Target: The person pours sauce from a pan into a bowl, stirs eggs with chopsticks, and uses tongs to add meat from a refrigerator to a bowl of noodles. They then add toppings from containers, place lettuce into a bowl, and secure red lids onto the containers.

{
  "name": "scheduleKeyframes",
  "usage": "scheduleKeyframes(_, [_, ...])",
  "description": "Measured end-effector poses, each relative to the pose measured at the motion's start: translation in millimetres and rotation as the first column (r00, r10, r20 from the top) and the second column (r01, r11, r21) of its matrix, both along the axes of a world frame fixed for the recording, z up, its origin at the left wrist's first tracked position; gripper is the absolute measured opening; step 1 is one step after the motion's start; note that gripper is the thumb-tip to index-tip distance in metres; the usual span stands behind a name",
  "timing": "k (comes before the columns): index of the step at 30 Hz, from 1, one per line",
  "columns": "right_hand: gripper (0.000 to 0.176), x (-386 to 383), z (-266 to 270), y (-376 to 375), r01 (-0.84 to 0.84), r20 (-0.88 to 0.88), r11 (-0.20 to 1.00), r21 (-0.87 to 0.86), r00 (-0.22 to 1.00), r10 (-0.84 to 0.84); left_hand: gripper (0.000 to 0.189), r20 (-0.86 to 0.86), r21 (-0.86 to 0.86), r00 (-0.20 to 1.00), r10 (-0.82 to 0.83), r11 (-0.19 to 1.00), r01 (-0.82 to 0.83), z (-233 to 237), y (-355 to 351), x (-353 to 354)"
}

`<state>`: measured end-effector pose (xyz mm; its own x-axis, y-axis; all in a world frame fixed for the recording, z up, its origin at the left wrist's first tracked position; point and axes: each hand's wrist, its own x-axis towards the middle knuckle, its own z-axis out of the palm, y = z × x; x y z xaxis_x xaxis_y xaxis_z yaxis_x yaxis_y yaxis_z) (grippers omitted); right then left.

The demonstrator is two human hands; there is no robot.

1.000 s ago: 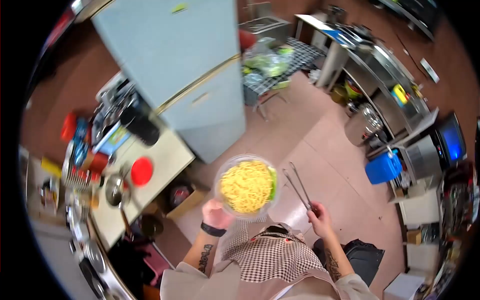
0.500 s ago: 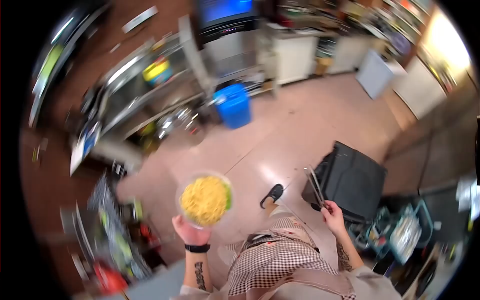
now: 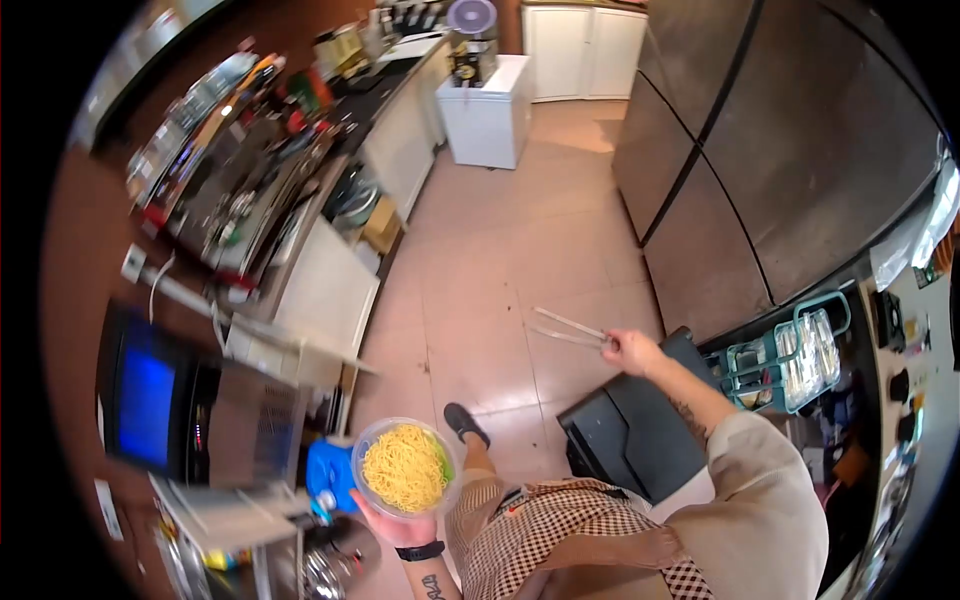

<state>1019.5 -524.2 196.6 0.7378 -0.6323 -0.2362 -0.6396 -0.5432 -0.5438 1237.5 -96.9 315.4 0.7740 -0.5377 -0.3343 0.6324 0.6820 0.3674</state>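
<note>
My left hand [image 3: 398,526] is closed under and against the side of a clear round plastic bowl [image 3: 452,492]. Yellow noodles [image 3: 404,468] are heaped in it, with some green leaf showing at the right side. The bowl is held level in front of my apron. Out to the right, my right hand [image 3: 634,353] grips the near end of thin metal tongs [image 3: 568,329]. Their two arms point left over the floor, spread slightly at the tips, with nothing between them. A black lidded bin [image 3: 632,432] stands below my right forearm.
Stainless refrigerator doors [image 3: 720,150] rise at the right, with a teal rack [image 3: 760,372] of foil-like packs below. A white chest freezer [image 3: 488,120] stands ahead. Cluttered counters [image 3: 310,240] line the left, near a blue-lit screen [image 3: 145,405] and a blue jug [image 3: 330,470].
My view has swung right, bringing the refrigerator and freezer corner in front. The bowl stays in my left hand. My right hand with the tongs has reached forward, the tongs now pointing left.
</note>
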Motion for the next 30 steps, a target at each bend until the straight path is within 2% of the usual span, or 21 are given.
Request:
scheduleKeyframes(3, [0.035, 42.9, -37.7, -104.7, 0.131, -0.033, 0.988, -0.086, 0.990, -0.134, 0.076, -0.100, 0.021, 0.992, -0.073, 0.997, 0.076, -31.3, -81.9, 101.0])
scheduleKeyframes(6, [0.028, 59.8, -50.9, -201.0, 0.204, -0.145, 0.958, -0.203, 0.961, -0.235, 0.073, 0.142, 0.033, 0.899, -0.415, 0.909, 0.415, -15.9, -189.0, 183.2])
scheduleKeyframes(7, [0.026, 59.8, -59.2, -220.4, 0.213, -0.193, 0.951, -0.224, 0.947, -0.257, 0.074, 0.123, 0.022, 0.875, -0.468, 0.883, 0.469, -5.5, -227.0, 206.5])
scheduleKeyframes(10, [0.022, 69.1, -34.6, -284.4, 0.294, -0.239, 0.932, -0.214, 0.909, -0.342, 0.075, 0.009, 0.049, 0.809, -0.588, 0.808, 0.587, 1.4, -331.8, 278.9])
scheduleKeyframes(12, [0.024, 72.1, -30.1, -343.6, 0.249, -0.275, 0.905, -0.344, 0.895, -0.351, 0.077, 0.043, 0.130, 0.769, -0.638, 0.767, 0.629, 3.4, -414.2, 308.4])
scheduleKeyframes(14, [0.025, 60.6, -32.5, -412.4, 0.208, -0.325, 0.867, -0.452, 0.867, -0.378, 0.079, 0.113, 0.182, 0.690, -0.715, 0.697, 0.693, 1.4, -503.0, 320.8])
scheduleKeyframes(15, [0.026, 58.5, -37.2, -452.5, 0.186, -0.353, 0.857, -0.481, 0.853, -0.384, 0.080, 0.021, 0.140, 0.694, -0.720, 0.689, 0.711, -3.4, -544.0, 325.7])
scheduleKeyframes(17, [0.030, 49.8, -56.4, -534.2, 0.208, -0.414, 0.821, -0.532, 0.782, -0.467, 0.080, 0.011, 0.127, 0.614, -0.790, 0.610, 0.782, -12.9, -625.5, 328.5])
scheduleKeyframes(18, [0.033, 38.0, -70.2, -573.8, 0.174, -0.457, 0.784, -0.595, 0.730, -0.509, 0.080, 0.018, 0.103, 0.578, -0.816, 0.576, 0.811, -23.2, -672.3, 323.7])
scheduleKeyframes(19, [0.036, 29.0, -86.3, -606.6, 0.138, -0.498, 0.756, -0.640, 0.674, -0.545, 0.080, 0.012, 0.161, 0.577, -0.817, 0.571, 0.805, -33.8, -717.6, 317.0])
scheduleKeyframes(20, [0.041, 22.6, -95.7, -629.1, 0.025, -0.569, 0.723, -0.690, 0.599, -0.564, 0.080, -0.114, 0.177, 0.613, -0.781, 0.592, 0.787, -48.2, -750.0, 320.8])
scheduleKeyframes(21, [0.043, 20.1, -86.9, -655.8, 0.009, -0.732, 0.860, -0.510, 0.521, -0.439, 0.080, -0.150, 0.195, 0.579, -0.802, 0.550, 0.812, -59.1, -782.7, 323.6])
scheduleKeyframes(24, [0.046, 13.7, -109.3, -698.4, -0.336, -0.861, 0.832, -0.441, 0.421, -0.286, 0.082, -0.274, 0.248, 0.487, -0.829, 0.428, 0.869, -69.6, -874.5, 313.8])
scheduleKeyframes(25, [0.048, 13.5, -114.4, -709.1, -0.306, -0.882, 0.857, -0.415, 0.368, -0.296, 0.083, -0.309, 0.262, 0.457, -0.834, 0.387, 0.884, -71.4, -906.4, 305.9])
scheduleKeyframes(28, [0.046, 31.6, -105.0, -713.3, 0.021, -0.893, 0.949, -0.315, 0.332, -0.304, 0.085, -0.343, 0.240, 0.305, -0.888, 0.232, 0.943, -68.7, -960.7, 294.0])
scheduleKeyframes(29, [0.043, 32.8, -109.5, -713.1, 0.006, -0.863, 0.924, -0.383, 0.355, -0.360, 0.085, -0.347, 0.211, 0.239, -0.907, 0.173, 0.962, -73.5, -976.2, 294.7])
scheduleKeyframes(30, [0.040, 36.9, -108.9, -718.0, 0.092, -0.845, 0.920, -0.380, 0.370, -0.386, 0.086, -0.365, 0.219, 0.185, -0.912, 0.109, 0.970, -78.7, -994.5, 292.2])
